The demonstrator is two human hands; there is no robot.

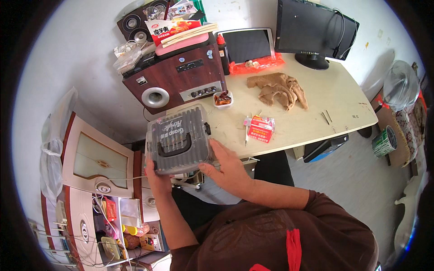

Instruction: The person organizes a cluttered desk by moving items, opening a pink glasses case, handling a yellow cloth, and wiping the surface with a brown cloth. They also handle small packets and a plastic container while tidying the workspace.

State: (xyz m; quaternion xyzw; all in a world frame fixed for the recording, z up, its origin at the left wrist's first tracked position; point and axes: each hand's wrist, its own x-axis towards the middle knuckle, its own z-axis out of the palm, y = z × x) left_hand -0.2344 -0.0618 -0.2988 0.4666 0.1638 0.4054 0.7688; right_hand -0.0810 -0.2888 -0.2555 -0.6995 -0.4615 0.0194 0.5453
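Note:
Before me is a clear plastic marker case point(200, 115) packed with dark pens, with a black carrying handle and a black side latch. White writing runs across its lid, which is closed. My left hand point(157, 178) grips the case at its near left corner, some of the fingers hidden beneath it. On the right side, my right hand point(229, 167) holds the near right edge, thumb and fingers against the plastic. The case is over the left front part of the pale desk point(288, 132); whether it touches the top cannot be told.
A wooden speaker point(173, 78) stands behind the case, beside a small tub of dark red pieces point(223, 100). Rightward lie a red printed packet point(261, 129), a brown cloth point(279, 89) and a monitor point(313, 30). A tablet point(249, 45) leans at the back. Open shelves point(118, 259) are at lower left.

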